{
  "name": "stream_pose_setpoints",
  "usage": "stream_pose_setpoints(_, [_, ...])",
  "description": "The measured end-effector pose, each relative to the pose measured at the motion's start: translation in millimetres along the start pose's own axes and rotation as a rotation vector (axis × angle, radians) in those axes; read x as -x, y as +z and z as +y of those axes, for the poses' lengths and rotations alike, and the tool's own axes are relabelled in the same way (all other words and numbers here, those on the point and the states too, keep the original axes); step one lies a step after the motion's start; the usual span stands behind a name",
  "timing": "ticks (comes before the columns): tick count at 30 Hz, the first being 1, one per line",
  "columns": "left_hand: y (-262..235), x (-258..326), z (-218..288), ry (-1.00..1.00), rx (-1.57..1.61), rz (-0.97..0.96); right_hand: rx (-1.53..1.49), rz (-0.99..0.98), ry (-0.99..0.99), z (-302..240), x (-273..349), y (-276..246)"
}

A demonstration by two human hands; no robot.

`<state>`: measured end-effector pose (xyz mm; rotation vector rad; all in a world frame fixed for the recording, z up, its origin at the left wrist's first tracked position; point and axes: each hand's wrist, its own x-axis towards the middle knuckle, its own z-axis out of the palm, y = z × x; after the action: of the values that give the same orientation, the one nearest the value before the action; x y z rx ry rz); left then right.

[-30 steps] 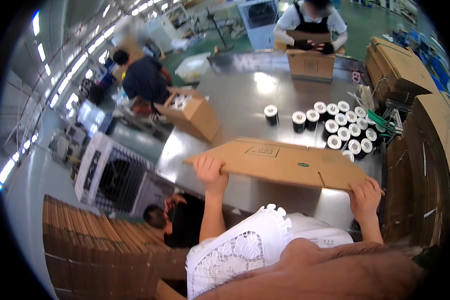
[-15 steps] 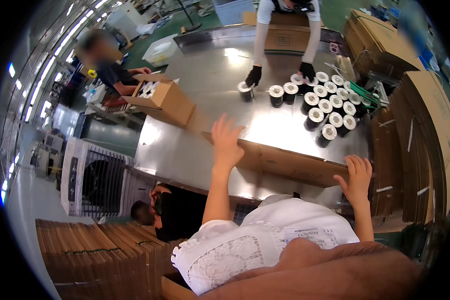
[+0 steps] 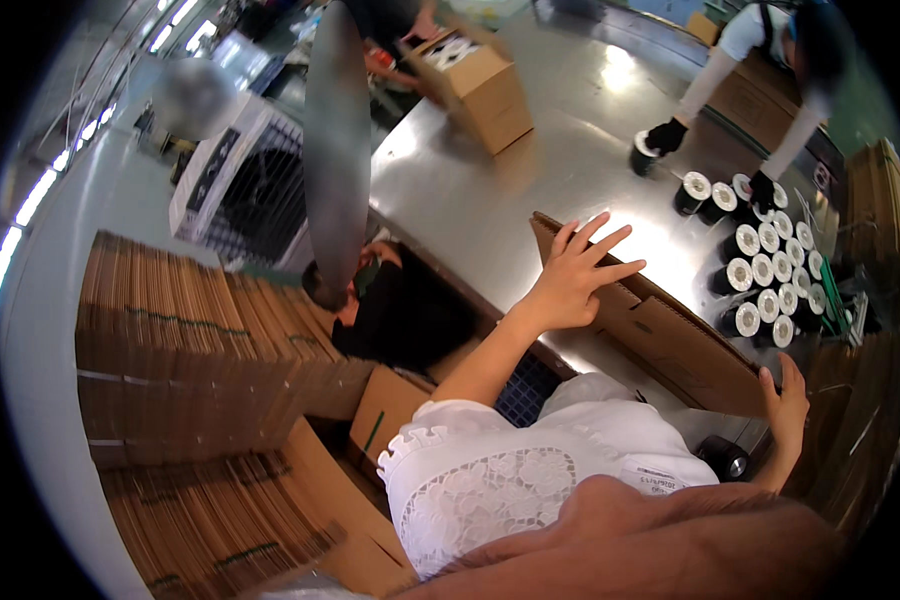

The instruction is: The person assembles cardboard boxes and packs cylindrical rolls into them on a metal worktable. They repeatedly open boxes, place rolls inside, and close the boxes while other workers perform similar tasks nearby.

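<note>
A folded brown cardboard carton (image 3: 675,345) stands on its long edge on the metal table (image 3: 560,170) in front of me. My left hand (image 3: 580,280) is at its left end, the fingers spread wide; whether it touches the board I cannot tell. At the other end, my right hand (image 3: 788,402) has its fingers stretched up beside the carton's edge. Neither hand grips anything. Beyond the carton, several black spools with white round tops (image 3: 767,238) stand in a cluster at the right. A co-worker's black-gloved hand (image 3: 667,136) holds a single spool (image 3: 643,152).
An open carton (image 3: 490,105) with white-topped spools sits at the table's far left, another person behind it. Stacked flat cardboard (image 3: 190,340) fills the lower left. Someone in black (image 3: 400,300) crouches beside the table. A black cylindrical thing (image 3: 722,458) lies near my right forearm.
The view has swung left, so the table and spools appear farther right. My left hand has spread its fingers wider. Both hands are still at the two ends of the carton.
</note>
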<state>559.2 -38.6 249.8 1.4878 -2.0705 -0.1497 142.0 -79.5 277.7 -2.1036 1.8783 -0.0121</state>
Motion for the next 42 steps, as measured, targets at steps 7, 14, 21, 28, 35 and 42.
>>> stream_pose_setpoints(7, [3, 16, -12, 0.090, 0.167, 0.097, -0.375, -0.062, 0.042, 25, -15, 0])
stream_pose_setpoints(14, [19, 0, -45, 0.024, 0.148, 0.567, -0.004, -0.023, 0.138, 61, 9, -19])
stream_pose_setpoints(21, [22, -62, -5, 0.360, 0.460, 0.161, 0.369, -0.010, 0.141, 57, 51, -2])
stream_pose_setpoints(28, [140, -85, 28, 0.748, 0.371, -0.532, 0.380, -0.719, -0.293, 16, 14, 13])
stream_pose_setpoints(35, [189, -86, 19, 0.673, 0.138, -0.930, -0.619, -1.299, 0.242, 78, -50, 131])
stream_pose_setpoints(42, [210, -108, 10, 0.328, 0.412, -0.683, -1.079, -1.217, 0.021, 64, -93, 144])
